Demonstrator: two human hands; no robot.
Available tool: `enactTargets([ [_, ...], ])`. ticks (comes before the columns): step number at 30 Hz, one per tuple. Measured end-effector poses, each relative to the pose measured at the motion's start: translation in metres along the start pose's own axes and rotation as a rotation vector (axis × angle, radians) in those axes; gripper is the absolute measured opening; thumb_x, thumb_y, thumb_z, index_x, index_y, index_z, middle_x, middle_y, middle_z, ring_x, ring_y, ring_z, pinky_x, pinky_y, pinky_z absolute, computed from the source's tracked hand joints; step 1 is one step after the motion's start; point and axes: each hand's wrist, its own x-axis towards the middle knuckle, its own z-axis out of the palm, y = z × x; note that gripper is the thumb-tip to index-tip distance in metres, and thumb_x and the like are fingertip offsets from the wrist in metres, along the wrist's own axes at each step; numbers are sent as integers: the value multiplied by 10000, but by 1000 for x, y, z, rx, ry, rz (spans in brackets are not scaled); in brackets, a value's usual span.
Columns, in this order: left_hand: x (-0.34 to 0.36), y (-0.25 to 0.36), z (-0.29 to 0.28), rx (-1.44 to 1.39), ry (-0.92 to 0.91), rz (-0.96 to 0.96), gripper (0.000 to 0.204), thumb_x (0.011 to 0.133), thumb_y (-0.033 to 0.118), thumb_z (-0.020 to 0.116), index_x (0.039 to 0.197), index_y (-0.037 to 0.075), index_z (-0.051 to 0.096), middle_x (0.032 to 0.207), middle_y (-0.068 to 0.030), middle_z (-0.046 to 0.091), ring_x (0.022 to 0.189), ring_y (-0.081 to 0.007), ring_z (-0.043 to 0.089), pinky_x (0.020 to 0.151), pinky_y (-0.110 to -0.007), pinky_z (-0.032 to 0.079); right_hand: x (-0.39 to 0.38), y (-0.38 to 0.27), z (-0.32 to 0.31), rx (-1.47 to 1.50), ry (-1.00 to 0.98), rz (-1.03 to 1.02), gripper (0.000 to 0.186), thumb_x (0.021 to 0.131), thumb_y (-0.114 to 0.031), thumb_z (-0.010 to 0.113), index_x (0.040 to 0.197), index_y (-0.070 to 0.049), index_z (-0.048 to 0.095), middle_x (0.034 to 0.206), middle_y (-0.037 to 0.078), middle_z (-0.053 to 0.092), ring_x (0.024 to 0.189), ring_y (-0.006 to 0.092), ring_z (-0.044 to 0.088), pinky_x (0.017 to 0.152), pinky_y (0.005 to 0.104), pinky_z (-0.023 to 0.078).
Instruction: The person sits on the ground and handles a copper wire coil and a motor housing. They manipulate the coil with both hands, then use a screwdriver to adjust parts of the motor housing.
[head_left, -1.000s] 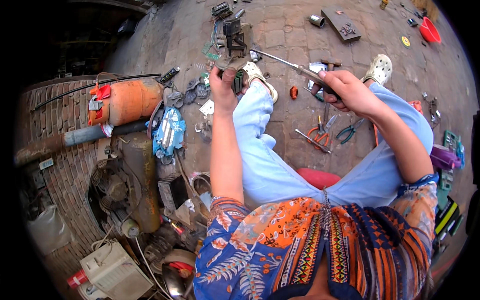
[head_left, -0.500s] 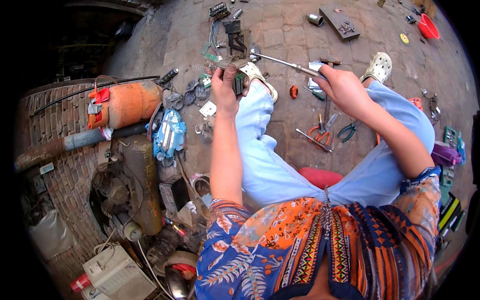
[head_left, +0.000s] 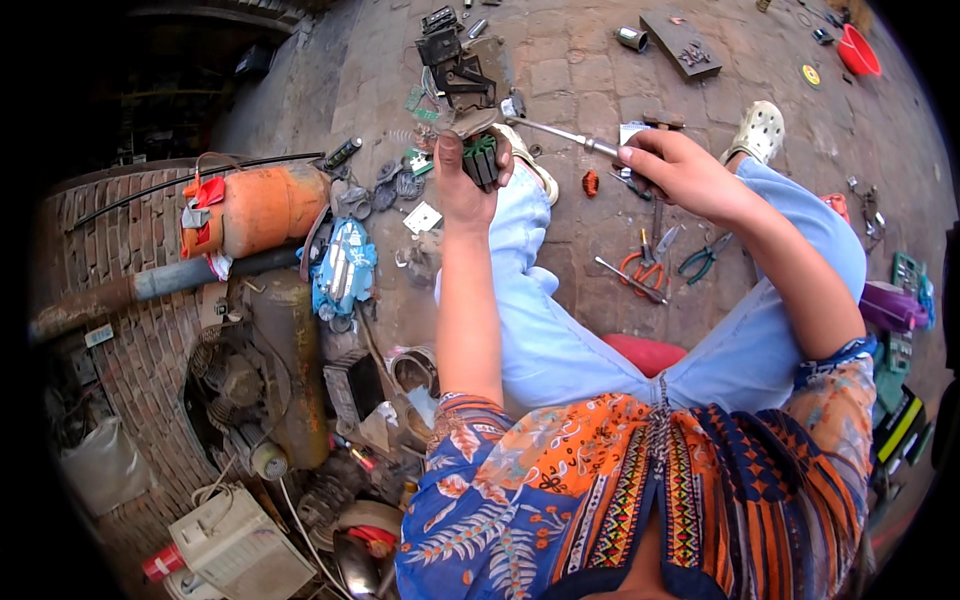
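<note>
My left hand (head_left: 462,190) is closed around a dark, ridged metal block with green edging (head_left: 482,162), which looks like a small motor core. Its thumb points up at the side, and the fingers wrap the far edge. In my right hand (head_left: 685,172) is a long screwdriver (head_left: 560,133), gripped by the end of its handle. The shaft points left, and its tip lies close to the fingers of my left hand; whether it touches anything there I cannot tell. A copper-coloured coil (head_left: 590,183) rests on the bricks below the shaft.
Orange-handled scissors (head_left: 641,270), another screwdriver (head_left: 630,280) and teal-handled pliers (head_left: 705,259) lie between my legs. Dismantled black parts (head_left: 460,70) are beyond my left hand. An orange gas cylinder (head_left: 270,205) is at left; a metal plate with small parts (head_left: 680,45) and a red bowl (head_left: 857,50) lie farther off.
My left hand has shifted slightly right and turned, showing more of the block's ridged, green-edged side. My right hand, still on the screwdriver, has moved a little right, its grip nearer the handle's end.
</note>
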Motion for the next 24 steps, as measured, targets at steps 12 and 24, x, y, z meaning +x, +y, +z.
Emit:
enactTargets([
  [12,6,17,8,-242,-31,-26,819,716,799,511,1050,54,568,586,-18,415,421,-100,346,424,-227,274,-29,-44,-14,302,213,-108,357,890,-280,608,1157,-43,596,769,-14,588,550,24,401,477,191,287],
  [24,4,20,5,-110,6,36,816,720,794,512,1028,40,559,594,-29,431,411,-107,360,406,-221,272,-22,-32,-18,-97,293,-386,327,849,-231,654,1051,27,650,870,66,662,804,106,576,730,259,462],
])
